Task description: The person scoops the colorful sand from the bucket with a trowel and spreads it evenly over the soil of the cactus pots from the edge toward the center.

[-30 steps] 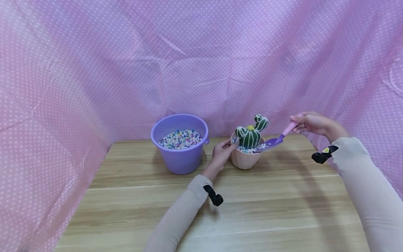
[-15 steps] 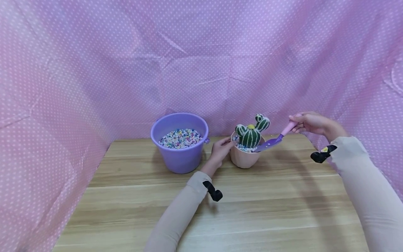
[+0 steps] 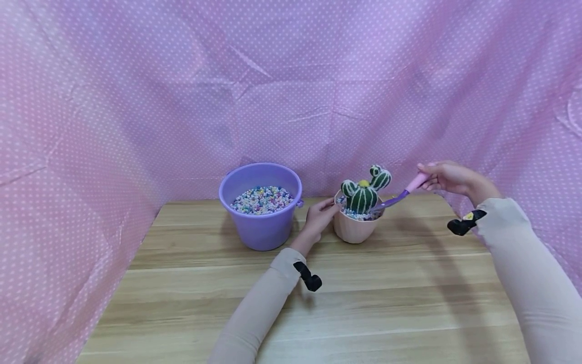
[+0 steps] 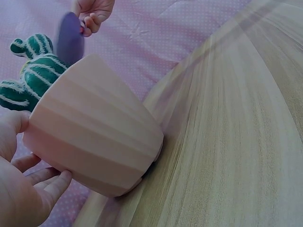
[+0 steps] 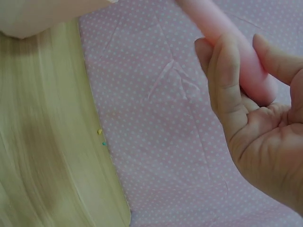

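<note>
Right grip (image 5: pixel 265 130) at right, pinching pink handle (image 5: pixel 248 61) between thumb and fingers; handle slants up-left out of frame, rounded end near palm. Pale pot (image 5: pixel 38 14) cut off top left. Wood tabletop (image 5: pixel 57 94) on left; tiny yellow bit (image 5: pixel 99 131) and teal bit (image 5: pixel 103 143) near its edge. Creased pink dotted cloth (image 5: pixel 156 142) behind.

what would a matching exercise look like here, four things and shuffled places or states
Column 1
1. Round purple bucket
2. Fuzzy green cactus with white stripes
3. Peach ribbed pot
4. Purple shovel with pink handle

Column 2
A. Standing inside the pot
B. Gripped by the right hand
C. On the wooden table, left of the pot
D. Touched by the left hand

Pairs: 1-C, 2-A, 3-D, 4-B
</note>
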`<state>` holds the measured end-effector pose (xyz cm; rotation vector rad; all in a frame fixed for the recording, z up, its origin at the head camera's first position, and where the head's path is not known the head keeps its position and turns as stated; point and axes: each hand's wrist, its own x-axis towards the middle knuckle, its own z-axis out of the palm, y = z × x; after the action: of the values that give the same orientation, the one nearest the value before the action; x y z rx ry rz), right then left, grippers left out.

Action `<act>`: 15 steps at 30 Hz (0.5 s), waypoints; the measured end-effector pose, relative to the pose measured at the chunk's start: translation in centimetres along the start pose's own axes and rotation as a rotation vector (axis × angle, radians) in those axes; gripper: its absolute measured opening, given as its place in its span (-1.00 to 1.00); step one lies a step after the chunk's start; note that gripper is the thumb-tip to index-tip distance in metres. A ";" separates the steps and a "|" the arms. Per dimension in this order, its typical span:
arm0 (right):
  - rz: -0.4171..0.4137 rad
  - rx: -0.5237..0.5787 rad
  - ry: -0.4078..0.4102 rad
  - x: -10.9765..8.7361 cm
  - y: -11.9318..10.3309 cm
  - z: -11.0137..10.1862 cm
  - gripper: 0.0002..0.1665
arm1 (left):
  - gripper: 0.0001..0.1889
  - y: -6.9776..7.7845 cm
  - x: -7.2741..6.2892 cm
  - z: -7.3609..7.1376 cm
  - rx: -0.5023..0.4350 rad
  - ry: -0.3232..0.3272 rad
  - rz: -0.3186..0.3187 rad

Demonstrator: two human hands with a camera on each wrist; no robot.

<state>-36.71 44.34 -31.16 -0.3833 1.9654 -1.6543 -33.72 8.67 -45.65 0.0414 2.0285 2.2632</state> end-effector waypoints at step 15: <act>0.064 -0.021 0.110 -0.1 0.3 0.0 -0.65 | -0.50 0.0 0.0 0.0 0.001 0.005 -0.006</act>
<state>-36.58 44.44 -31.42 -0.2388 2.0538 -1.6470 -33.69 8.72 -45.66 0.0301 2.0295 2.2614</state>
